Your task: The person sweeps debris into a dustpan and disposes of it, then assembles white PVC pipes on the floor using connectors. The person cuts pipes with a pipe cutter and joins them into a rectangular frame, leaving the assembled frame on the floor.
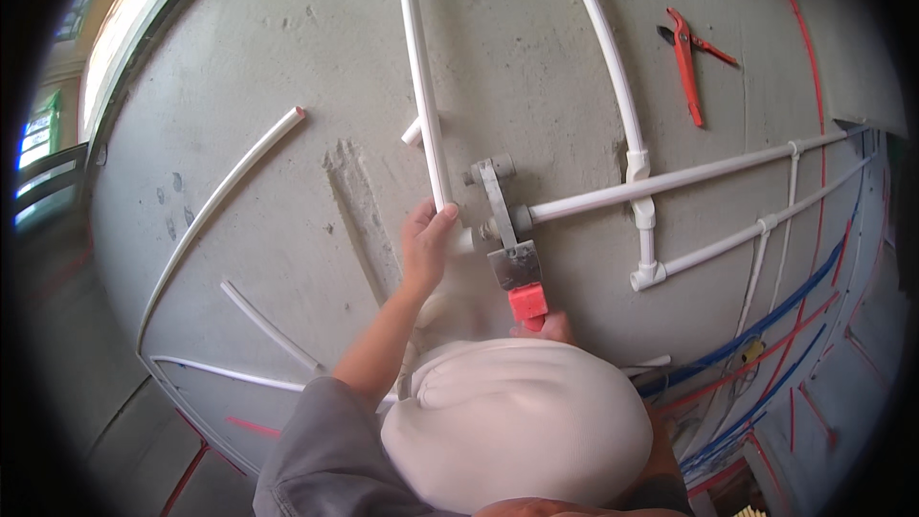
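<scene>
My left hand [427,247] is closed round the lower end of a long white plastic pipe [421,77]. A blurred white fitting [465,241] shows beside my fingers, facing the heating tool; how it joins the pipe is hidden by my hand. My right hand [551,327], mostly hidden behind my pale shirt, grips the red handle of a pipe welding iron [515,266]. Grey round dies stick out from the iron's flat metal bar. One grey die [521,218] meets the end of a white pipe [584,200] on the right.
Red pipe cutters [685,67] lie on the concrete floor [517,67] at the upper right. A second long pipe [605,38] joins a white tee [638,167]. A short pipe piece [413,132] lies beside the held pipe. A curved loose pipe [220,188] lies left; blue pipes [795,302] run right.
</scene>
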### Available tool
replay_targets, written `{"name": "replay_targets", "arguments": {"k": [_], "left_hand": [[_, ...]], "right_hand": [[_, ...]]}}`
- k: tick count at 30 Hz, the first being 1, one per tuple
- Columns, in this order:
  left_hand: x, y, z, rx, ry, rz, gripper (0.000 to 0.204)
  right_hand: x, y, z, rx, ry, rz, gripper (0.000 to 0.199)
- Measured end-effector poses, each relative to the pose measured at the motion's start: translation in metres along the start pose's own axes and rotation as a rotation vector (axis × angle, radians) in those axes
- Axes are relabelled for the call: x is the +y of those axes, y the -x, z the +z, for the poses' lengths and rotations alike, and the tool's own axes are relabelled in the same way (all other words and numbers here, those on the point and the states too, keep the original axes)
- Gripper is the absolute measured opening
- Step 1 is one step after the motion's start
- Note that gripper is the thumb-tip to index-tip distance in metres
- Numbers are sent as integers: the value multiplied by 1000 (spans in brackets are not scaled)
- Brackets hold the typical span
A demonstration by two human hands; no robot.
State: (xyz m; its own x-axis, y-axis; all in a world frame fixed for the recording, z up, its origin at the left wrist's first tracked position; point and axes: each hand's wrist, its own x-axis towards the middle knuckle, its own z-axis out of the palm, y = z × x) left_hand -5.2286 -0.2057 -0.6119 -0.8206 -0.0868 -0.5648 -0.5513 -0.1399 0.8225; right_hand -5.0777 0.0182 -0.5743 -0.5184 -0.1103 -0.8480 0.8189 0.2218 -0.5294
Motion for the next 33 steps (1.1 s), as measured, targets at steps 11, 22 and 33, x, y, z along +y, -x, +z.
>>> {"name": "replay_targets", "arguments": {"k": [11, 22, 33], "left_hand": [[-6, 0, -9, -56, 135, 2, 33], [-11, -3, -17, -63, 82, 32, 34], [-1, -1, -12, -43, 69, 13, 34]], "right_hand": [[-25, 6, -4, 8, 22, -172, 53], [8, -9, -1, -56, -86, 28, 39], [13, -15, 3, 3, -115, -65, 42]]}}
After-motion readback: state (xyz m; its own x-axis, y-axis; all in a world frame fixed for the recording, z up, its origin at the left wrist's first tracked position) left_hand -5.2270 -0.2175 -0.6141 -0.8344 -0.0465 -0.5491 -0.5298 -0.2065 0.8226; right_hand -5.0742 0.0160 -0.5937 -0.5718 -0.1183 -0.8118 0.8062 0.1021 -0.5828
